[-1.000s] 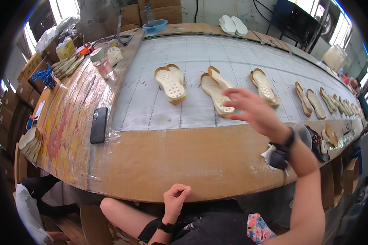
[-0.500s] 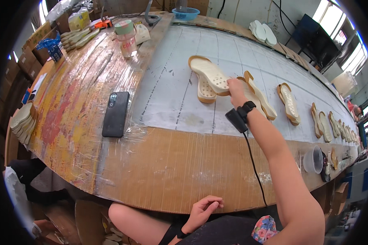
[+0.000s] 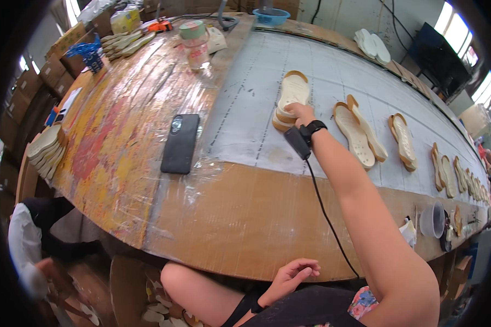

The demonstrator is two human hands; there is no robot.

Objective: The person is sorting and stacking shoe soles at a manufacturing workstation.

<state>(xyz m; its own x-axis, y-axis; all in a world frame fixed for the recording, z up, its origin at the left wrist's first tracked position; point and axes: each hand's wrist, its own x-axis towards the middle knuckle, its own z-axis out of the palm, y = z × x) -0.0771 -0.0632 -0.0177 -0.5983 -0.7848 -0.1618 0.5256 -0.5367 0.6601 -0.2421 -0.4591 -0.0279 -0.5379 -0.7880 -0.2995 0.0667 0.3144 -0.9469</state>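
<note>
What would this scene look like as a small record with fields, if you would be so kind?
Right hand: fingers gripping the near end of a sole pair
Left hand: empty, fingers loosely curled, by the near edge of the table
Surface: white sheet with dark lines
Further right: more soles in a row
Phone: black, lying left of the sheet
Jar: pale green lid, upright beyond the phone
Tub: clear, toward the table's right
</note>
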